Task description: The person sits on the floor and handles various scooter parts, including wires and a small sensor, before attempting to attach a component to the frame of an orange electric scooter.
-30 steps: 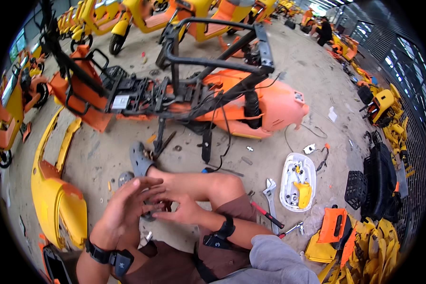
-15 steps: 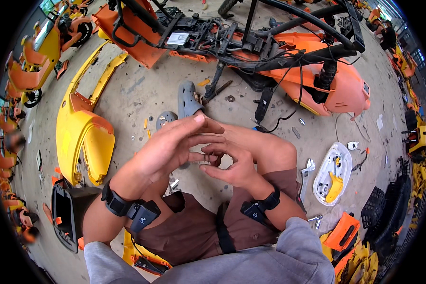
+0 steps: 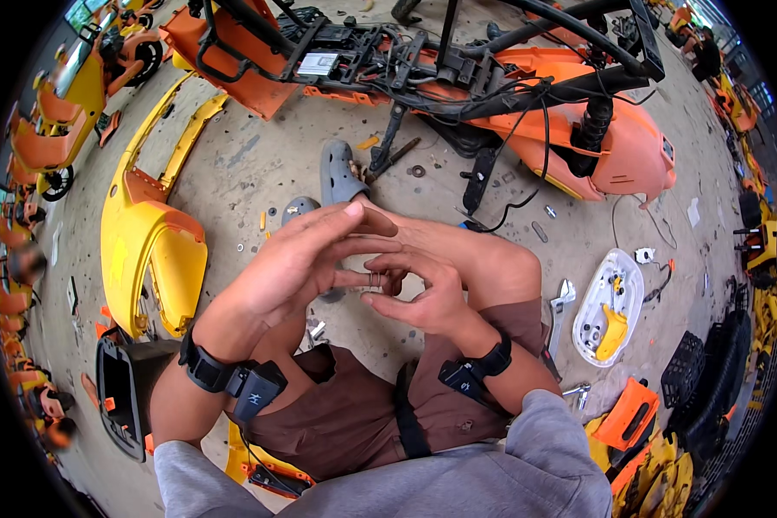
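Note:
Over my lap, my left hand (image 3: pixel 298 255) is held with its fingers apart and stretched to the right. A thin metal ring (image 3: pixel 374 279) circles one of its fingers; it looks like a double band or coil. My right hand (image 3: pixel 427 298) is curled from the other side, thumb and fingertips closing around that finger at the ring. The fingertips partly overlap there, so the exact contact is hard to see. Neither hand touches any vehicle part.
Ahead stands a stripped scooter frame (image 3: pixel 483 108) with loose cables. A yellow body panel (image 3: pixel 134 259) lies left, beside a black bin-like part (image 3: pixel 121 397). On the right are a wrench (image 3: pixel 561 308), a white tray (image 3: pixel 585 341) with small parts, a socket tool (image 3: pixel 578 392) and an orange cover (image 3: pixel 628 418).
Both hands keep nearly the same pose at the ring, with only a slight shift left. The view has tilted slightly, moving the scooter frame and floor parts a little upward.

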`<action>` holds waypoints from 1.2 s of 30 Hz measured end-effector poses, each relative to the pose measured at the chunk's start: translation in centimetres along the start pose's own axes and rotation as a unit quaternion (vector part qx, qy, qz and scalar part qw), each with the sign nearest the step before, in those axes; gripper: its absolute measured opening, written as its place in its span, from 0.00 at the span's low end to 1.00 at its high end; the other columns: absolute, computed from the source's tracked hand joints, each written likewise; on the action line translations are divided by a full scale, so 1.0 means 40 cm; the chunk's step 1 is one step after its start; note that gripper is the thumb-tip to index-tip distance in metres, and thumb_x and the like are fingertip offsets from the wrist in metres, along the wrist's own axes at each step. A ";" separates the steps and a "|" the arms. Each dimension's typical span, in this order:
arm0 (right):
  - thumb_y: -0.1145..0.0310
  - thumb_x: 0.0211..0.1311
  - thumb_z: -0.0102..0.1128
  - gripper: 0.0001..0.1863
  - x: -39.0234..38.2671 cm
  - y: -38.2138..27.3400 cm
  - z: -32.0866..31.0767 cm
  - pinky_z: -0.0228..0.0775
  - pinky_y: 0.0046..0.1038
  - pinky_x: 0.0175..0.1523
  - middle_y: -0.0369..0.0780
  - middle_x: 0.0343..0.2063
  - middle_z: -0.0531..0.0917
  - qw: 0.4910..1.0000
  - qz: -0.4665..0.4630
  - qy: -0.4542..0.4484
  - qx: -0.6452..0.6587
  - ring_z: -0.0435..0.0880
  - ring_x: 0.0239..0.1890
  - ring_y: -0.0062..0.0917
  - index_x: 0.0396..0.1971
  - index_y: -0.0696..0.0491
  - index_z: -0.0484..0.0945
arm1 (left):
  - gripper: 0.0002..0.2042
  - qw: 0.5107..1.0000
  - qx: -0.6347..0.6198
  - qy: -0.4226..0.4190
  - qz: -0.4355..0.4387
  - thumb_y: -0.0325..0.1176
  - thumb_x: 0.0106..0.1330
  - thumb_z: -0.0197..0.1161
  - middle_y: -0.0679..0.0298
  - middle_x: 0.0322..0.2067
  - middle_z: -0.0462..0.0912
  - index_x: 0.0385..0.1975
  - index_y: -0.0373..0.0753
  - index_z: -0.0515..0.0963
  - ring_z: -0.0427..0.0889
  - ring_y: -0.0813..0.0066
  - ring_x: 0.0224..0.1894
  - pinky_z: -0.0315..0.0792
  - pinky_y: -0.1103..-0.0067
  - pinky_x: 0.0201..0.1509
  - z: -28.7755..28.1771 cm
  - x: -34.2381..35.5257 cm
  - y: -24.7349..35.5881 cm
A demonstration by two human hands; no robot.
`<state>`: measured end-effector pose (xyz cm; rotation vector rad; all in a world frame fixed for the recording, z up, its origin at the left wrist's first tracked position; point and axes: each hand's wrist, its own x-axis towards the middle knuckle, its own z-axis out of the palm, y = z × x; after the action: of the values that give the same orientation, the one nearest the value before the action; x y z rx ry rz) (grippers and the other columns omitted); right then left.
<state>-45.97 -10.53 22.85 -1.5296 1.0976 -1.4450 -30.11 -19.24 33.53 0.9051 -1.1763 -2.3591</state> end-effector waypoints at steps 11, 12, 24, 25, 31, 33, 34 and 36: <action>0.85 0.47 0.67 0.26 -0.019 0.024 -0.002 0.73 0.18 0.36 0.42 0.42 0.81 0.997 0.018 0.063 0.035 0.80 0.31 0.17 0.51 0.60 0.74 | 0.18 0.986 0.139 0.051 -0.075 0.38 0.69 0.55 0.54 0.39 0.79 0.51 0.30 0.68 0.82 0.68 0.39 0.78 0.76 0.42 -0.023 0.000 -0.009; 0.85 0.47 0.67 0.26 -0.020 0.022 -0.002 0.74 0.18 0.36 0.42 0.42 0.81 0.997 0.009 0.065 0.031 0.80 0.32 0.17 0.51 0.60 0.73 | 0.19 0.984 0.151 0.035 -0.087 0.38 0.69 0.55 0.54 0.38 0.79 0.51 0.30 0.68 0.82 0.68 0.38 0.78 0.76 0.41 -0.022 0.003 -0.012; 0.81 0.43 0.73 0.23 -0.009 0.029 0.010 0.72 0.15 0.30 0.42 0.44 0.79 0.990 -0.059 0.109 0.075 0.79 0.26 0.15 0.43 0.57 0.78 | 0.17 0.975 0.220 0.028 -0.019 0.27 0.60 0.65 0.60 0.32 0.82 0.47 0.28 0.71 0.80 0.78 0.31 0.75 0.82 0.35 -0.024 0.008 -0.025; 0.81 0.43 0.73 0.23 -0.011 0.030 0.009 0.72 0.15 0.30 0.42 0.44 0.79 0.990 -0.057 0.107 0.077 0.79 0.26 0.14 0.43 0.57 0.78 | 0.17 0.973 0.226 0.031 -0.023 0.27 0.60 0.65 0.60 0.31 0.82 0.47 0.28 0.72 0.80 0.79 0.30 0.75 0.82 0.35 -0.023 0.008 -0.024; 0.80 0.47 0.71 0.17 -0.018 0.032 0.006 0.72 0.16 0.31 0.41 0.39 0.81 0.988 -0.024 0.115 0.101 0.79 0.26 0.15 0.39 0.58 0.79 | 0.13 0.977 0.203 0.065 -0.022 0.26 0.60 0.65 0.62 0.30 0.82 0.42 0.29 0.75 0.79 0.79 0.29 0.74 0.82 0.34 -0.027 0.006 -0.020; 0.79 0.48 0.70 0.14 -0.019 0.035 0.005 0.72 0.16 0.31 0.40 0.37 0.81 0.988 -0.021 0.117 0.097 0.80 0.27 0.16 0.37 0.58 0.79 | 0.13 0.975 0.212 0.067 -0.016 0.26 0.60 0.65 0.62 0.29 0.82 0.42 0.29 0.75 0.79 0.79 0.29 0.74 0.82 0.34 -0.030 0.007 -0.025; 0.79 0.49 0.69 0.13 -0.018 0.031 0.004 0.73 0.17 0.31 0.40 0.36 0.82 0.989 -0.022 0.116 0.093 0.80 0.27 0.16 0.37 0.59 0.79 | 0.13 0.974 0.217 0.067 -0.013 0.26 0.60 0.65 0.62 0.29 0.82 0.42 0.29 0.75 0.79 0.79 0.29 0.74 0.82 0.34 -0.031 0.007 -0.028; 0.80 0.51 0.67 0.11 -0.017 0.028 0.004 0.74 0.18 0.31 0.40 0.36 0.81 0.989 -0.012 0.107 0.098 0.80 0.29 0.18 0.36 0.59 0.78 | 0.12 0.973 0.223 0.053 -0.020 0.27 0.61 0.65 0.62 0.30 0.81 0.41 0.29 0.75 0.79 0.79 0.30 0.74 0.83 0.35 -0.035 0.004 -0.025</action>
<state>-45.91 -10.29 21.57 -1.2771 1.0285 -1.7109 -29.30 -19.55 32.00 1.1855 -1.6921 -2.0766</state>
